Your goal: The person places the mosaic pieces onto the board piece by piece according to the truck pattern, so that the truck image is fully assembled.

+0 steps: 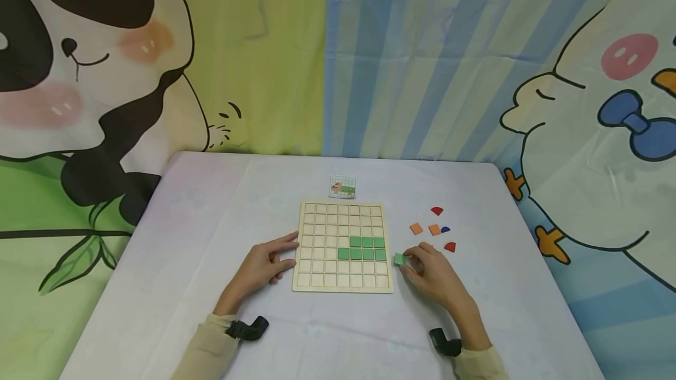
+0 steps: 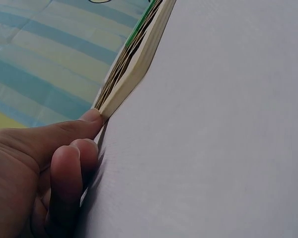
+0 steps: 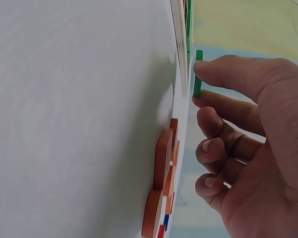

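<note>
A square wooden grid board (image 1: 317, 267) lies in the middle of the table, with several green square tiles (image 1: 355, 253) set in two rows at its right side. My left hand (image 1: 261, 260) rests at the board's left edge, index finger and thumb touching it; the left wrist view shows the thumb tip at the board's corner. Between thumb and index finger my right hand (image 1: 434, 271) pinches another green square tile (image 1: 398, 259), just beyond the board's right edge. In the right wrist view that green tile (image 3: 198, 74) is seen edge-on, above the table surface.
Right of the board lie two orange squares (image 1: 416, 228), two red quarter-round pieces (image 1: 450, 247) and a small blue half-round piece (image 1: 445, 229). A small picture card (image 1: 342, 187) sits behind the board on the white-covered table (image 1: 211, 204).
</note>
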A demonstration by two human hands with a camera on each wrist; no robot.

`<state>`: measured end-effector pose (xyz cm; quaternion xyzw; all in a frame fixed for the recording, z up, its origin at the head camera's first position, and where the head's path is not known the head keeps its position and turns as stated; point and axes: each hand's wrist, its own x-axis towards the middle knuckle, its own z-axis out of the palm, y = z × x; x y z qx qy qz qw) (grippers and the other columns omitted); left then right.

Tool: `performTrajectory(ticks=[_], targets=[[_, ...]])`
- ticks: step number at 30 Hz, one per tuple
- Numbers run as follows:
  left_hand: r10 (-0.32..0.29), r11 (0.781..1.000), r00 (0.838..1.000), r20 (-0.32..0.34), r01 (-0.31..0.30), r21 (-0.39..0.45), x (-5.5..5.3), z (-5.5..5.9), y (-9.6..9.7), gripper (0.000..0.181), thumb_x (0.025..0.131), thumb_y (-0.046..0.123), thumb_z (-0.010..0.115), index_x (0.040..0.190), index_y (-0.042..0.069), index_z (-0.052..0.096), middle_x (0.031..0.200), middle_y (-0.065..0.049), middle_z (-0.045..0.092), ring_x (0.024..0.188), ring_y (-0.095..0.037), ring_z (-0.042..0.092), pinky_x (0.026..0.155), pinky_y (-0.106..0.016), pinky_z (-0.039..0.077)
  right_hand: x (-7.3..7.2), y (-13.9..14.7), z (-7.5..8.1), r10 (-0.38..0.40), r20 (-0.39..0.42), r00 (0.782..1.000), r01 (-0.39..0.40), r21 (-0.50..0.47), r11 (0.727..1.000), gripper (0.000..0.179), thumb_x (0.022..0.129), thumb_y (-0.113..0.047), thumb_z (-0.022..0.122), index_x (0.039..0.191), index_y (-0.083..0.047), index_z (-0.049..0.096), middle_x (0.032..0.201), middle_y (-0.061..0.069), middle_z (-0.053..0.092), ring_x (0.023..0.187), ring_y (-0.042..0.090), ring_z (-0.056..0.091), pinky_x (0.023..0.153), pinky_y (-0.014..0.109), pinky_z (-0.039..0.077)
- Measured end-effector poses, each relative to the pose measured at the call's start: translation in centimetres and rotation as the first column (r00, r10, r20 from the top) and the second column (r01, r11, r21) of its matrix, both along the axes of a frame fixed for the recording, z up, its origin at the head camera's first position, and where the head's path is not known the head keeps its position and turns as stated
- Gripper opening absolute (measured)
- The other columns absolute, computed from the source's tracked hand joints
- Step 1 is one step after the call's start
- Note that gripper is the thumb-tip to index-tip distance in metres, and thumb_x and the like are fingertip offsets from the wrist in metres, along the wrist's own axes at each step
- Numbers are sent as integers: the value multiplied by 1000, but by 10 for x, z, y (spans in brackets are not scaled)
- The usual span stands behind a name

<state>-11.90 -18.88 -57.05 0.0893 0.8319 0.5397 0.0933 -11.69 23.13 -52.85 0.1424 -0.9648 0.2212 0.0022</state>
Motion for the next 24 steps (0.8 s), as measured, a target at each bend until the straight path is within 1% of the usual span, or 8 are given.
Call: performTrajectory(ticks=[3, 7, 11, 14, 19, 24], targets=[[-2, 1000, 1000, -4, 2, 2, 0, 0, 0, 48, 93, 11, 82, 140, 13, 71, 163, 1, 54, 46, -12, 56, 43, -29, 53, -3, -5, 0, 9, -22, 1000, -9, -9, 1000, 25, 88, -20, 88, 110, -12, 77, 89, -4, 60, 83, 11, 53, 72, 25, 51], [-3, 1000, 1000, 1, 3, -1, 0, 1, -1, 48, 93, 12, 82, 140, 15, 71, 162, 4, 54, 47, -12, 57, 45, -30, 54, -7, -11, 1, 42, -60, 997, -44, -27, 999, 25, 88, -19, 87, 110, -11, 78, 87, -4, 60, 82, 11, 53, 73, 27, 51], [-5, 1000, 1000, 2, 5, -3, 0, 1, -1, 48, 94, 13, 82, 140, 15, 71, 162, 5, 54, 47, -12, 57, 45, -30, 54, -11, -17, -1, 86, -91, 992, -90, -43, 995, 24, 89, -18, 86, 110, -10, 78, 87, -1, 61, 81, 14, 54, 71, 25, 49], [-9, 1000, 1000, -1, 9, 5, 0, 0, -1, 48, 93, 12, 82, 140, 13, 71, 163, 2, 54, 47, -11, 57, 45, -30, 54, -13, -21, -2, 110, -107, 988, -116, -48, 992, 25, 89, -18, 86, 110, -10, 77, 88, -1, 61, 80, 14, 54, 68, 22, 46], [-5, 1000, 1000, -6, 5, 7, 0, 0, -1, 48, 93, 12, 82, 140, 12, 71, 162, 0, 54, 47, -11, 57, 44, -29, 54, -16, -30, 0, 124, -120, 985, -130, -49, 990, 24, 88, -18, 87, 109, -10, 77, 88, -2, 62, 77, 11, 51, 66, 21, 45], [-1, 1000, 1000, -11, 1, -1, 1, 0, -1, 48, 93, 12, 82, 140, 12, 71, 162, 0, 54, 47, -11, 57, 44, -29, 54, -19, -38, -1, 128, -114, 985, -135, -58, 989, 26, 87, -17, 88, 109, -9, 78, 87, -1, 62, 77, 12, 53, 67, 21, 45]])
